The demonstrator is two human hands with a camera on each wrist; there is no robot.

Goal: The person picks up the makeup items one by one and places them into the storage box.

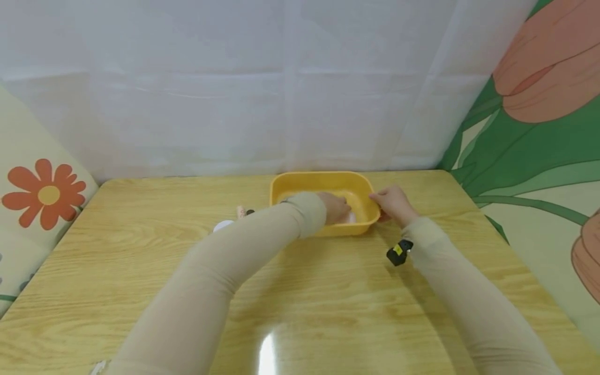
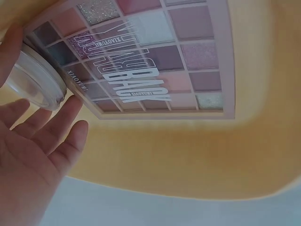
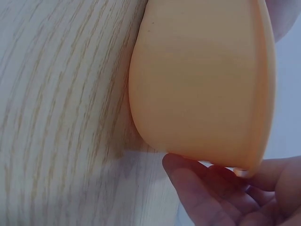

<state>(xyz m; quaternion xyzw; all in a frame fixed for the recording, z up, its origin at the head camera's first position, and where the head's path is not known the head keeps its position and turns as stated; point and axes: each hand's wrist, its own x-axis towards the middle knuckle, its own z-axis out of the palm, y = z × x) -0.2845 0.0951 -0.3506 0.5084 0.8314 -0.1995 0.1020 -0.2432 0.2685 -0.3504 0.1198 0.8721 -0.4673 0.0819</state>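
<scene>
Has the left hand [image 1: 335,208] down inside a yellow tub [image 1: 319,182], just right of the middle in the head view. Holds a clear round case [image 2: 40,77] loosely between thumb and bent fingers, at the left edge of the left wrist view. Shows a flat makeup box [image 2: 164,84] in the tub too, right next to the case, across the top of that view, with lots of little pink, purple and sparkly squares and big white letters. Pinches the tub's right end with the right hand [image 1: 396,203], thumb by the rim and fingers bent against the outside wall, at the lower right of the right wrist view. Stands the tub on a wooden table [image 1: 337,291], near the back edge. Has a white round thing [image 1: 223,225], a small pink thing [image 1: 241,212] and a black thing [image 1: 250,212] left of the tub, beside the left sleeve [image 1: 201,271].
</scene>
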